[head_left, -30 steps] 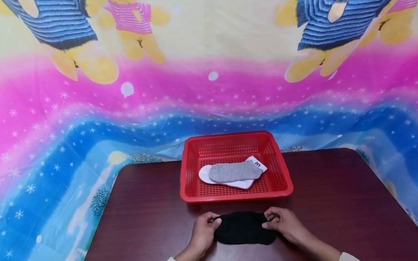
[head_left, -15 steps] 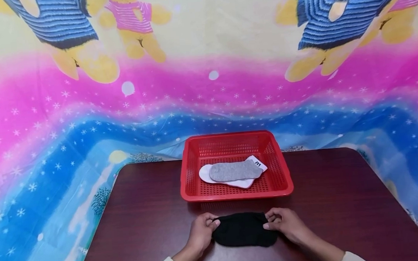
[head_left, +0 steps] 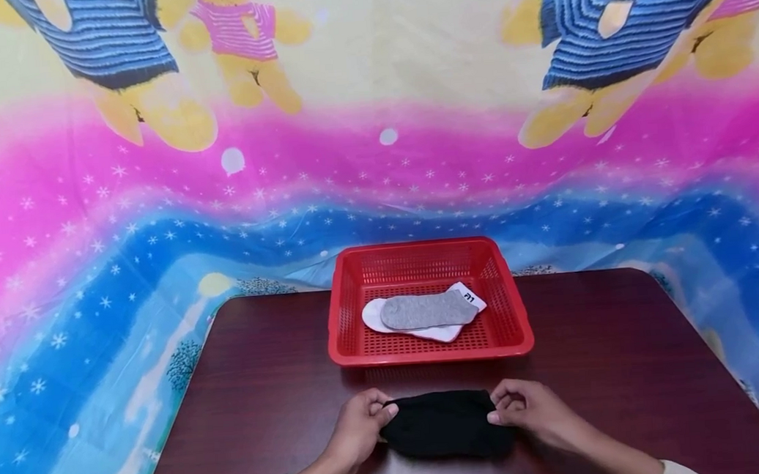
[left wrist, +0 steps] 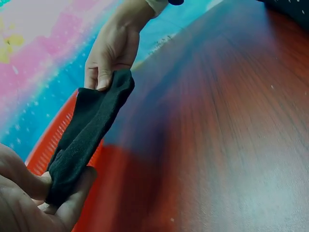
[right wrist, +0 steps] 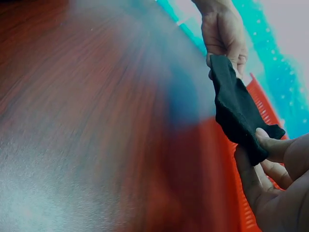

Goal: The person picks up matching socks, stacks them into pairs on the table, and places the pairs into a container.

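A black sock (head_left: 447, 425) is stretched sideways between the two hands, in front of the red basket. My left hand (head_left: 360, 426) pinches its left end between thumb and fingers; the left wrist view shows the sock (left wrist: 82, 140) running from this hand up to the other one. At the opposite end, my right hand (head_left: 533, 408) pinches the sock's upper right corner with thumb and forefinger. Seen from the right wrist, the sock (right wrist: 236, 108) hangs above the table, its lower edge loose. Parts of the fingertips are hidden behind the fabric.
A red plastic basket (head_left: 431, 356) with slotted walls stands beyond the hands at the table's far side. Inside it a grey sock (head_left: 424, 311) lies on white socks (head_left: 373, 317). The dark brown table (head_left: 251, 393) ends at a printed cloth backdrop (head_left: 374, 164).
Both hands have drawn slightly nearer the body with the black sock and spread a little apart. The sock now looks pulled straighter. The basket and its socks stay put.
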The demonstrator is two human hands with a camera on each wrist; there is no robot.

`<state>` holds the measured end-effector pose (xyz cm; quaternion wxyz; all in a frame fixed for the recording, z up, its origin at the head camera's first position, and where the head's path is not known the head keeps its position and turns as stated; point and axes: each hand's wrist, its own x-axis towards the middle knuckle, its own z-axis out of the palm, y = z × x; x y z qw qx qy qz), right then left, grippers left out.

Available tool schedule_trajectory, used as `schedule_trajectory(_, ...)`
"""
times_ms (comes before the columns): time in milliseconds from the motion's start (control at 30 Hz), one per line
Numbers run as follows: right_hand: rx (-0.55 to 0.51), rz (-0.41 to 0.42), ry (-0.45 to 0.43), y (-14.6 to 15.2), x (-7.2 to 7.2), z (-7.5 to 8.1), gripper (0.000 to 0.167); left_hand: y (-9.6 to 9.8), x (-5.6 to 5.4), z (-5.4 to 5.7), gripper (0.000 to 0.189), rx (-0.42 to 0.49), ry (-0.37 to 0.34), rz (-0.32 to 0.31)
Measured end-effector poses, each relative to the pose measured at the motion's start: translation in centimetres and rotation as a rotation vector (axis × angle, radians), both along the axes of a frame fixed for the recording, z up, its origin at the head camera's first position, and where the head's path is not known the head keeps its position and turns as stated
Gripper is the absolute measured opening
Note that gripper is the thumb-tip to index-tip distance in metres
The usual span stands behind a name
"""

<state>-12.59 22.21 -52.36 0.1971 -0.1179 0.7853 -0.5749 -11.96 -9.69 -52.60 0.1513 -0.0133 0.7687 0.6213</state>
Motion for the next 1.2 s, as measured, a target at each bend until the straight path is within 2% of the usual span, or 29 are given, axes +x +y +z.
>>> schedule_trajectory(133,-0.009,0.041,0.012,0.3,0.1,1.6,0.027,-0.1,0.2,1.2,0.016,0.084,-0.048,-0.02)
schedule_trajectory(267,0.017,0.074,-0.016,0.6,0.0,3.4,0.027,-0.1,0.1,2.8,0.018,0.156,-0.078,-0.043)
schedule_trajectory(433,0.092,0.082,0.008,0.7,0.0,6.0,0.027,-0.5,0.0,5.3,0.019,0.171,-0.08,-0.059)
schedule_trajectory(567,0.12,0.057,0.041,0.3,-0.3,7.9,0.03,-0.9,-0.5,7.6,0.022,0.149,-0.05,-0.037)
schedule_trajectory(700,0.135,0.04,0.109,-0.3,-1.3,9.3,0.032,-1.3,-1.9,9.7,0.023,0.095,-0.008,0.003)
schedule_trajectory(800,0.134,0.012,0.124,-0.6,-2.4,10.2,0.034,-1.5,-3.1,10.7,0.024,0.053,0.007,0.024)
schedule_trajectory(933,0.116,-0.061,0.06,-1.0,-4.1,11.2,0.037,-1.5,-4.9,11.4,0.022,0.003,0.023,0.062)
schedule_trajectory(1067,0.116,-0.112,0.01,-1.1,-5.9,11.9,0.041,-1.2,-7.3,11.9,0.019,-0.058,0.037,0.114)
schedule_trajectory(1200,0.163,-0.124,0.03,-1.1,-8.0,12.2,0.043,-0.9,-9.6,12.1,0.019,-0.106,0.063,0.147)
